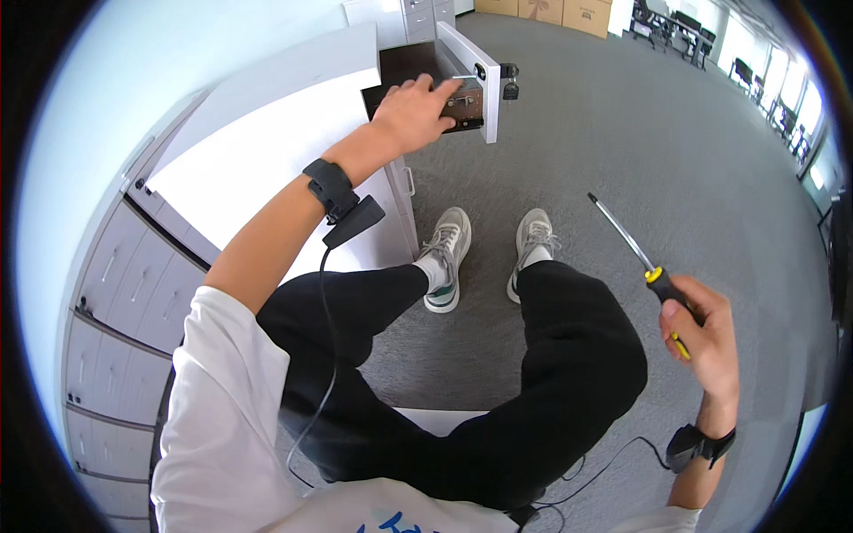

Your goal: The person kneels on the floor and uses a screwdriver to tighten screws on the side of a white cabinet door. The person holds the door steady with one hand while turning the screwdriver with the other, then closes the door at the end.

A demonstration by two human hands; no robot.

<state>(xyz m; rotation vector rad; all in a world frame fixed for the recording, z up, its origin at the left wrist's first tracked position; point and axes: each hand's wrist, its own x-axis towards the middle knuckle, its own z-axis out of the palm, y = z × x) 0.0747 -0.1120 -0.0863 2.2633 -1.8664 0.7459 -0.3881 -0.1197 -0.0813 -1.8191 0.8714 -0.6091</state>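
My left hand (413, 115) reaches over the near side of a pulled-out drawer (490, 102). Its index finger stretches toward the inside of the white drawer front, and the thumb stands apart from it, by the brown side panel. A small lock with keys (510, 82) hangs at the outer face of that front. In my right hand (706, 333), held out low on the right, is a screwdriver (626, 235). Its black and yellow handle is wrapped by the fingers, and the metal shaft points up and left, away from the drawer.
The drawer belongs to a white cabinet (258, 142) at my left. More grey drawer cabinets (133, 266) line the wall. My knees and shoes (449, 249) are below, on the grey carpet (569, 133). Cardboard boxes (586, 15) stand far off. Cables run from bands on both wrists.
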